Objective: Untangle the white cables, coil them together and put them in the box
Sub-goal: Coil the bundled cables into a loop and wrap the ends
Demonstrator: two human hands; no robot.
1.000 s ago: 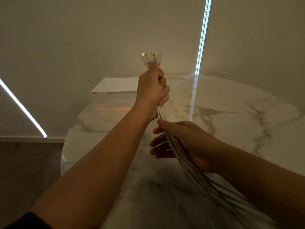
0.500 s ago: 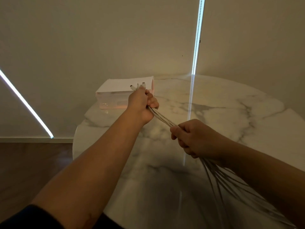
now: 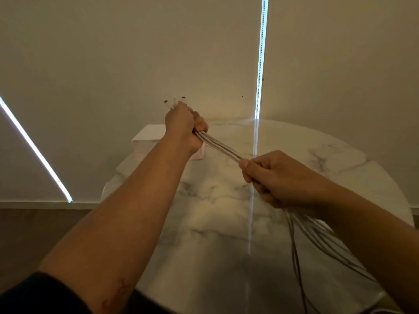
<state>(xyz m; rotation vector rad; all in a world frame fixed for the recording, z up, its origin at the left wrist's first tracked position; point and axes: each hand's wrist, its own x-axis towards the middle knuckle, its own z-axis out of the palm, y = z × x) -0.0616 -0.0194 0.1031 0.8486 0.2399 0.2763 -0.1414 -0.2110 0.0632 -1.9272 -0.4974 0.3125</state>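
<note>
Two hands above marble surface (image 3: 328,155), left hand (image 3: 184,125) and right hand (image 3: 278,180) fingers clamped on white cables (image 3: 222,147), box (image 3: 147,143) far left.

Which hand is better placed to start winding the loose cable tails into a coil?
Right, probably. The right hand grips the white cables where the loose tails hang down; the left hand anchors the plug ends by the box.
</note>
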